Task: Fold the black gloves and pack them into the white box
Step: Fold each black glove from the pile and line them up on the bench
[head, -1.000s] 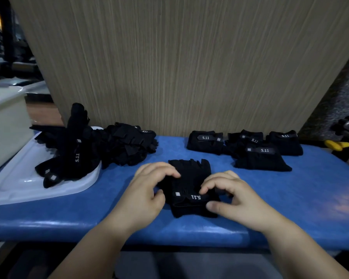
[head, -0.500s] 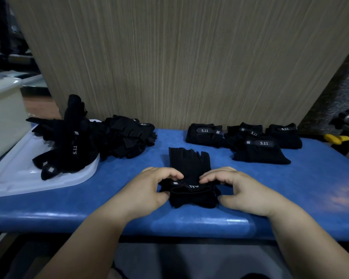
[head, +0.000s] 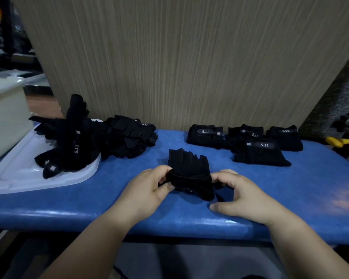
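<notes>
A black fingerless glove pair (head: 189, 170) lies on the blue table (head: 290, 188) in front of me, its wrist end rolled up toward the fingers. My left hand (head: 147, 188) pinches the roll's left end and my right hand (head: 242, 194) pinches its right end. A heap of unfolded black gloves (head: 89, 141) lies partly on a white lid (head: 18, 176) at the left. Several folded gloves (head: 248, 141) marked 5.11 sit at the back right. A white box (head: 2, 115) stands at the far left edge.
A wood-grain panel (head: 189, 67) rises right behind the table. A yellow-handled tool (head: 338, 141) lies at the far right, beyond the table edge.
Both hands have rolled the glove's wrist end over, away from me; the 5.11 label that faced up a second ago is now turned under and hidden.
</notes>
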{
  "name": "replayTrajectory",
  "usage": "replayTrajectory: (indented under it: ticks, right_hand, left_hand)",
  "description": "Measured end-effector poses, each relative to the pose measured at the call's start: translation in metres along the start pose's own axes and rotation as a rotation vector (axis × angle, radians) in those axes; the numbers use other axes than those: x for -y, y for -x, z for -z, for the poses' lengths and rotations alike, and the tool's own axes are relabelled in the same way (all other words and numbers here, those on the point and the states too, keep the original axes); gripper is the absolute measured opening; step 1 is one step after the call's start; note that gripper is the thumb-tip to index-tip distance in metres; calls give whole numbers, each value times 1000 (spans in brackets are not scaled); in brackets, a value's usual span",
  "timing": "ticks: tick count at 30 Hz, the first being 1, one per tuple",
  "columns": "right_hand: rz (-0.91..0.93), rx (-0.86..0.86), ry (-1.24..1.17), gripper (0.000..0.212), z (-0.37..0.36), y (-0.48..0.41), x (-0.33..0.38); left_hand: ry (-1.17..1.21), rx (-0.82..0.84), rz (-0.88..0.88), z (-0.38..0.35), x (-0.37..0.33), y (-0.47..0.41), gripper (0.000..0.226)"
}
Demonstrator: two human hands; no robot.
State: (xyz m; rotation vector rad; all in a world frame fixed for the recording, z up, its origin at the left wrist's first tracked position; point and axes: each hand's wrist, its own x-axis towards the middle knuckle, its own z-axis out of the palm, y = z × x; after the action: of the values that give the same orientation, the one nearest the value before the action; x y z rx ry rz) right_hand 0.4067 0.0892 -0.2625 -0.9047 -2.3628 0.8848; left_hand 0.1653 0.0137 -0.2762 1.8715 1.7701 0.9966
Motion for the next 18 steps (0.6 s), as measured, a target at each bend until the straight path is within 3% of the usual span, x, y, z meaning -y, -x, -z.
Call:
replayTrajectory:
  ticks: [5, 7, 10, 15, 18]
  right_hand:
    - [38, -147, 71, 31, -11, -5, -2]
    - [-8, -167, 7, 30, -10, -5, -3]
    - [-42, -140, -159, 26, -5, -5, -3]
    - [-117, -157, -324, 7, -8, -10, -2]
    - [-181, -184, -259, 22, -9, -16, 0]
  left_hand:
    - [-73, -158, -39, -1, -4, 5, 11]
    - [-159, -203, -143, 1, -7, 8, 33]
    - [-227, -82, -232, 3, -10, 9, 56]
    - [19, -59, -41, -3, -11, 1, 35]
    - [72, -97, 63, -5, -14, -3, 32]
